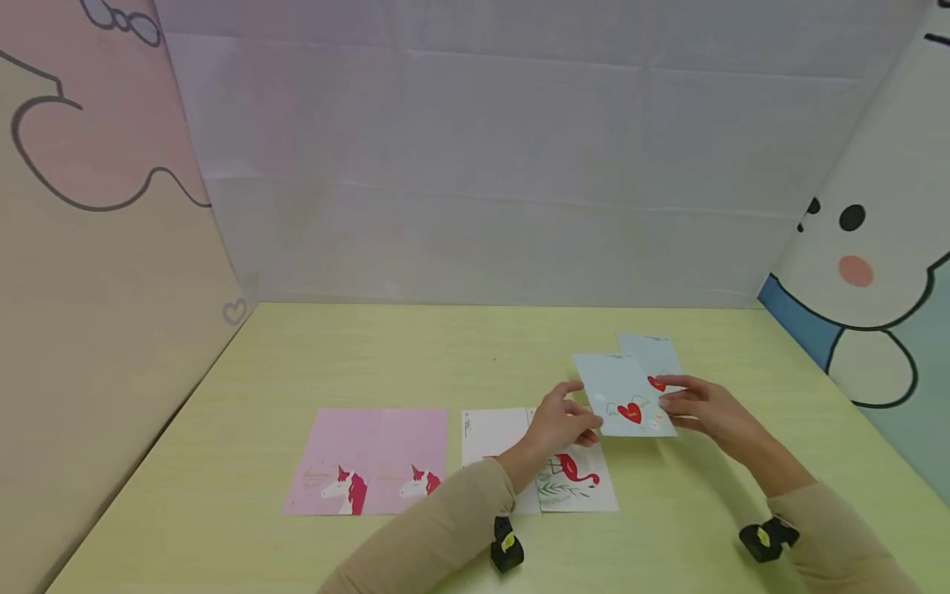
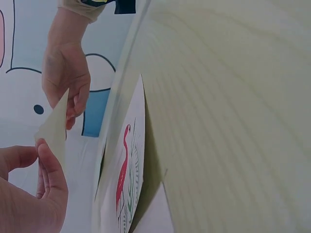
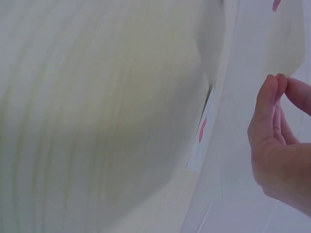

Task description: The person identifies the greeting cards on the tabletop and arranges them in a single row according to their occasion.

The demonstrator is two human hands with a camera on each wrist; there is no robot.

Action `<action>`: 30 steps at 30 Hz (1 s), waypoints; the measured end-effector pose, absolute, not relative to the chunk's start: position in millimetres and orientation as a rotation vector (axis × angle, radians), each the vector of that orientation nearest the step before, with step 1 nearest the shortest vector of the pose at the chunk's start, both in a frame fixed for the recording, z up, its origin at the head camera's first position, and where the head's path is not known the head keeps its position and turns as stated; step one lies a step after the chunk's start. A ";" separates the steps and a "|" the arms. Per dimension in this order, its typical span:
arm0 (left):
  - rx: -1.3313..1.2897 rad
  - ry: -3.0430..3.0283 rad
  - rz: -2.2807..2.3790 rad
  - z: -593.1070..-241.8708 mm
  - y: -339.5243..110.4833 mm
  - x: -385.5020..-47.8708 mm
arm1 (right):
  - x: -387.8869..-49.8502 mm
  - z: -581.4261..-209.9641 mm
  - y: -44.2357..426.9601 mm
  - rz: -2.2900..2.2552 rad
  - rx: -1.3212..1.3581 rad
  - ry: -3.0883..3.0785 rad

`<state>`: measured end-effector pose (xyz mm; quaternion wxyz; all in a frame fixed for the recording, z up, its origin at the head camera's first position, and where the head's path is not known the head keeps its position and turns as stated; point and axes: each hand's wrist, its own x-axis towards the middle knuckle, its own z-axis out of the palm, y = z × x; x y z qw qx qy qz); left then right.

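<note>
A pale blue card with a red heart (image 1: 604, 384) is held up off the table between both hands. My left hand (image 1: 555, 426) pinches its left edge between thumb and fingers, as the left wrist view also shows. At the card's right edge my right hand (image 1: 716, 415) pinches it with thumb and fingertips. Behind it lies a second blue heart card (image 1: 651, 351), partly covered by the raised one. Below the left hand rests a white flamingo card (image 1: 577, 483) next to another white card (image 1: 493, 431), which the left arm partly hides.
Two pink unicorn cards (image 1: 378, 437) lie side by side on the left of the pale wooden table (image 1: 356, 355). A white sheet (image 1: 475, 165) hangs along the back edge, with cartoon-printed panels (image 1: 853, 247) at the sides.
</note>
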<state>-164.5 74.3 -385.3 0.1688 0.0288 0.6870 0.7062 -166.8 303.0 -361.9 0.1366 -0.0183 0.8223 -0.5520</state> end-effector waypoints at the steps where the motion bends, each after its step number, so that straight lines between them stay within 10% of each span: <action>1: 0.085 1.954 2.005 -385.1 75.1 -162.7 | -165.4 -362.4 304.8 -1.605 -0.057 2.373; 30: 0.045 1.790 1.921 -392.5 89.6 -133.9 | -141.1 -375.7 343.1 -1.520 -0.063 2.215</action>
